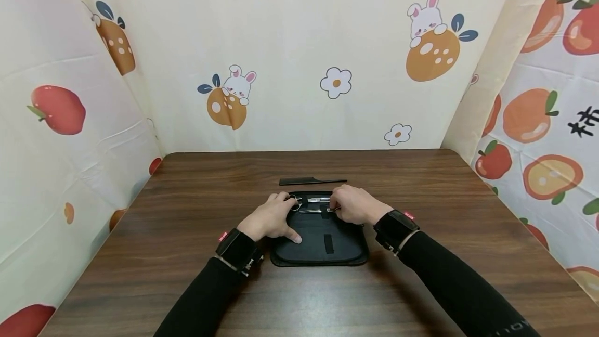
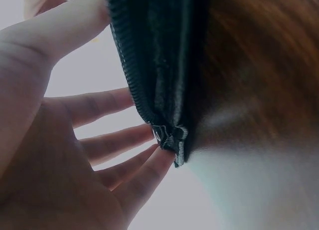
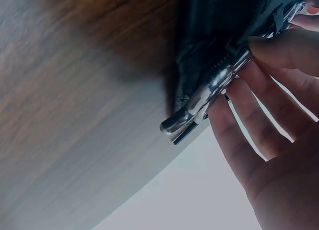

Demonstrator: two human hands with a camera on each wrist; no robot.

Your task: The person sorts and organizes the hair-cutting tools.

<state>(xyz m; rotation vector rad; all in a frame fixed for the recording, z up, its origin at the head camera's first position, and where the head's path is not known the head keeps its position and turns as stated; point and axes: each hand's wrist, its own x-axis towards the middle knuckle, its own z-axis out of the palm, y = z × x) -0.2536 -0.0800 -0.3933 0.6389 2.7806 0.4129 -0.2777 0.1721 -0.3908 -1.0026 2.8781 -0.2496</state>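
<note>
Case [image 1: 346, 246], black, lies open near the centre of the head frame, a little below the middle, on a brown wood-grain desk [image 1: 206, 212]. Its corners are rounded and the lower panel smooth and dull, with a short dark strip [image 1: 329, 244] set on it. Across the upper part run slim silver tools [image 1: 318, 200]; pale ring handles [image 1: 295, 205] show at their left end. Black comb [image 1: 311, 181] lies just beyond the far edge, its tail pointing right.

Left hand [image 1: 273, 217]: fingers spread at the case's left side, thumb lying out over the lower panel, fingertips close to the ring handles. Head view does not settle whether they touch the handles.

Right hand [image 1: 357, 206]: narrow, at the case's upper right. Head view mostly hides what it has; right wrist view shows a bright metal tool [image 3: 209, 93] pinched between thumb and fingers. The tool slants from upper right to a blunt, rounded end near the centre of that frame, highly polished beside the dark case. A thin dark piece shows just below that end; cannot tell what it is.

Left wrist view adds the zipper teeth [image 2: 124, 65] along the case edge, ending in a puckered corner at mid-frame, the little finger touching it. Neither detail can be read in the head view.
</note>
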